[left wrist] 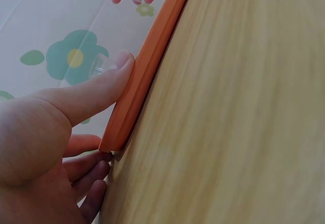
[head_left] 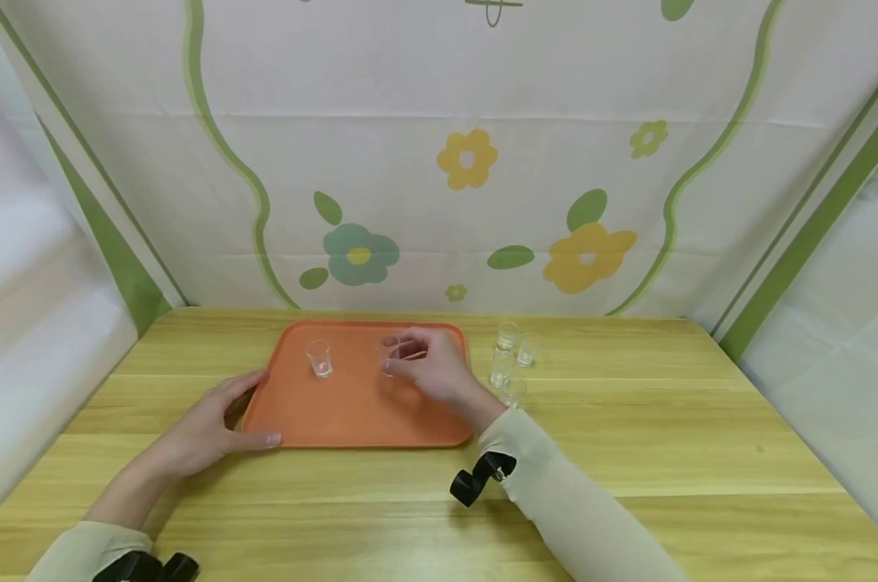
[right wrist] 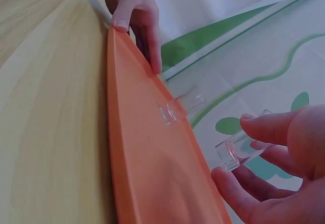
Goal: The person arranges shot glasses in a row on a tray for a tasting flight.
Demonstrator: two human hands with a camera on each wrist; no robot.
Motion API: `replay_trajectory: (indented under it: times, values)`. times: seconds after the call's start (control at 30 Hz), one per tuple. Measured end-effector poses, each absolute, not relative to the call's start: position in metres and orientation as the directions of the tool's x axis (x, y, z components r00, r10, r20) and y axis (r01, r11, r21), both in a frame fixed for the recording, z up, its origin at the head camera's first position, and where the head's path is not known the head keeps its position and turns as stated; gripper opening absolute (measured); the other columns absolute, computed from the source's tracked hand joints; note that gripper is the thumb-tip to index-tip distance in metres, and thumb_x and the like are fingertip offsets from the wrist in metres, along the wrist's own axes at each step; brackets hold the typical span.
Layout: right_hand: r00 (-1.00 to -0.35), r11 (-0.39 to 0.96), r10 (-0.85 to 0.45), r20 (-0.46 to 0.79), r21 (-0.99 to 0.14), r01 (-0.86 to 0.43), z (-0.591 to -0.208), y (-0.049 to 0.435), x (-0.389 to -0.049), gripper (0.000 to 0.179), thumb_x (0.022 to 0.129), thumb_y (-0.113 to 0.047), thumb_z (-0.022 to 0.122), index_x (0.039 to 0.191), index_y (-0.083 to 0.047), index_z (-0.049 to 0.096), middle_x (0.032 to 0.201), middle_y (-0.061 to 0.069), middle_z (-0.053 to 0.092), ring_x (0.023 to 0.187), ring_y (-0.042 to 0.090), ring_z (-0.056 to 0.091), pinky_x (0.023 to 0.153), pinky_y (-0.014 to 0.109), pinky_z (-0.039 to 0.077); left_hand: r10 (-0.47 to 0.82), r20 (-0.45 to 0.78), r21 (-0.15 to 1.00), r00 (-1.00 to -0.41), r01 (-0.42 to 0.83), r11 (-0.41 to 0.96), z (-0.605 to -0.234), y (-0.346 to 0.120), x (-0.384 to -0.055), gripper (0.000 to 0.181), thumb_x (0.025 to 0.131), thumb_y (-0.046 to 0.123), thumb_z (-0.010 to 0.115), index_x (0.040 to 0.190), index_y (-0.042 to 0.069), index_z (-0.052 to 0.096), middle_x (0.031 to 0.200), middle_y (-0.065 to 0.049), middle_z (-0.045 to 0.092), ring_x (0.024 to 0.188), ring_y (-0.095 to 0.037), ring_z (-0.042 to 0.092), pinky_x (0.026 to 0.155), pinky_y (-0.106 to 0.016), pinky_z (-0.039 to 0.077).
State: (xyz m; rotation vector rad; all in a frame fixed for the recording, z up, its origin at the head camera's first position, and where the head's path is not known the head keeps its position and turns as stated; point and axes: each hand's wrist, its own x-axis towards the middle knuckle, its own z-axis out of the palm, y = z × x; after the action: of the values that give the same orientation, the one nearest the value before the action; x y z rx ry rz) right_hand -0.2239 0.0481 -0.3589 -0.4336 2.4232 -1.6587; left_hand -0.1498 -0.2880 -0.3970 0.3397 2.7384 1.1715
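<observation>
An orange tray (head_left: pixel 352 420) lies on the wooden table. My left hand (head_left: pixel 199 428) holds its near left corner, thumb on the front rim and the fingers spread along the left side. Over the tray, right of its middle, my right hand (head_left: pixel 439 365) pinches a small clear shot glass (right wrist: pixel 236 150) between thumb and fingers. In the right wrist view the glass is tilted, its thick base close over the tray. A second shot glass (head_left: pixel 320 360) stands upright on the tray's left half.
Several more clear shot glasses (head_left: pixel 504 368) stand in a cluster on the table (head_left: pixel 628 420), just right of the tray and near my right forearm. A white cloth (head_left: pixel 410 202) printed with flowers hangs behind the table, and white cloth flanks both sides.
</observation>
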Motion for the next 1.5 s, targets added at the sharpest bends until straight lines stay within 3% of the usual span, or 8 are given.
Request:
replay_trajectory:
  times: [0.3,0.6,0.83,1.17,1.4,1.5]
  values:
    - [-0.942,0.354,-0.335,-0.014,-0.929,-0.112,-0.366,0.038,-0.227,0.030,0.092,-0.019,0.084,0.122,-0.022,0.080,0.110,0.003,0.075,0.105,0.016,0.069,0.087,0.032,0.059,0.261,-0.048,0.723,-0.964,0.146,0.675,-0.398,-0.290,-0.150,0.103,0.090,0.032,0.087,0.166,-0.003,0.026,0.166,-0.035,0.031,0.148,-0.058,0.040,0.108,-0.028,0.047]
    - [-0.945,0.375,-0.325,-0.028,-0.922,-0.102,-0.367,0.026,-0.227,0.030,0.093,-0.019,0.083,0.123,-0.020,0.079,0.109,0.001,0.075,0.104,0.016,0.070,0.085,0.032,0.060,0.266,-0.042,0.737,-0.963,0.150,0.659,-0.399,-0.290,-0.150,0.103,0.090,0.030,0.087,0.167,-0.002,0.026,0.166,-0.035,0.031,0.148,-0.058,0.039,0.094,-0.003,0.036]
    - [-0.949,0.380,-0.314,-0.039,-0.921,-0.088,-0.371,0.017,-0.229,0.029,0.092,-0.017,0.084,0.121,-0.018,0.080,0.104,0.001,0.075,0.100,0.015,0.069,0.079,0.028,0.056,0.261,-0.040,0.735,-0.964,0.149,0.662,-0.399,-0.291,-0.150,0.104,0.090,0.031,0.087,0.167,-0.002,0.026,0.166,-0.035,0.030,0.149,-0.058,0.038,0.093,-0.001,0.035]
    - [-0.949,0.405,-0.312,-0.049,-0.910,-0.086,-0.379,0.008,-0.235,0.028,0.091,-0.017,0.085,0.119,-0.018,0.081,0.103,-0.001,0.075,0.096,0.011,0.067,0.075,0.022,0.053,0.264,-0.048,0.718,-0.963,0.150,0.680,-0.399,-0.291,-0.150,0.103,0.090,0.032,0.087,0.167,-0.002,0.026,0.165,-0.036,0.031,0.147,-0.058,0.041,0.100,-0.015,0.045]
    - [-0.948,0.416,-0.318,-0.033,-0.903,-0.108,-0.383,0.001,-0.238,0.029,0.090,-0.017,0.086,0.119,-0.016,0.081,0.100,-0.001,0.075,0.091,0.010,0.064,0.072,0.020,0.051,0.254,-0.068,0.709,-0.965,0.132,0.693,-0.398,-0.290,-0.149,0.104,0.091,0.033,0.086,0.167,-0.003,0.025,0.166,-0.036,0.029,0.147,-0.058,0.039,0.109,-0.044,0.049]
    - [-0.947,0.416,-0.321,-0.025,-0.902,-0.117,-0.384,-0.002,-0.238,0.029,0.090,-0.016,0.086,0.119,-0.014,0.081,0.099,-0.001,0.076,0.089,0.009,0.064,0.072,0.020,0.052,0.249,-0.073,0.706,-0.966,0.126,0.697,-0.398,-0.290,-0.149,0.104,0.091,0.033,0.086,0.167,-0.003,0.025,0.167,-0.036,0.028,0.148,-0.058,0.039,0.108,-0.048,0.048]
